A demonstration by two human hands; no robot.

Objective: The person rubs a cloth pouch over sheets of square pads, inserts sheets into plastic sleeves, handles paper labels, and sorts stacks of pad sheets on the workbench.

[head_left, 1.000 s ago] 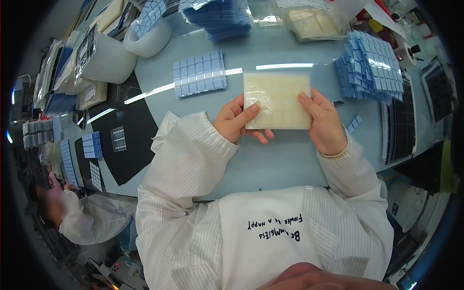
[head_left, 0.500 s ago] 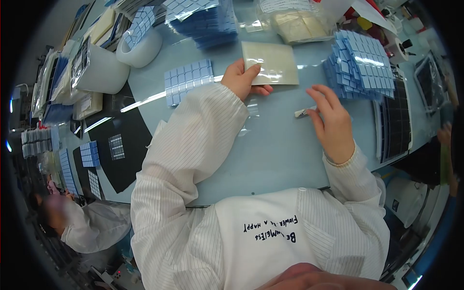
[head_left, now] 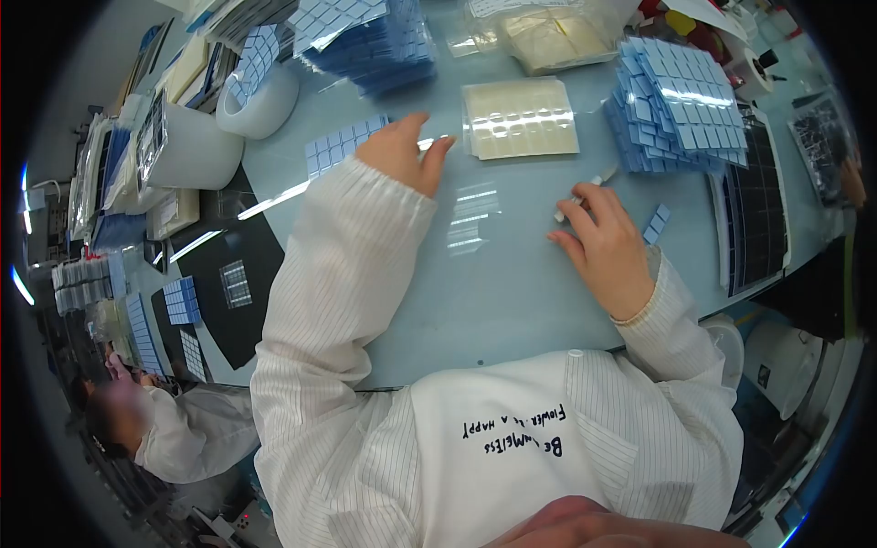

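Observation:
My left hand (head_left: pixel 397 153) is open, thumb and forefinger apart, over the right end of a sheet of blue rectangular pads (head_left: pixel 343 144). The hand hides part of that sheet. My right hand (head_left: pixel 603 242) has its fingers curled over a small, slim white tool (head_left: pixel 607 173) with a narrow tip that sticks out past the knuckles. The thumb stands a little apart from the forefinger. Beyond both hands lies a cream-coloured sheet (head_left: pixel 521 119) with rows of rounded rectangles under a glossy film. A small blue strip (head_left: pixel 656 224) rests beside my right wrist.
Stacks of blue pad sheets stand at the back (head_left: pixel 365 46) and at the right (head_left: pixel 685 105). A bag of cream sheets (head_left: pixel 557 41) lies behind. White rolls (head_left: pixel 260 100) and a black mat (head_left: pixel 233 274) are at the left. Another person (head_left: pixel 196 429) sits at lower left.
My left hand has let go of the cream sheet and moved left to the blue pad sheet. My right hand has moved slightly down and left, and the white tool has turned.

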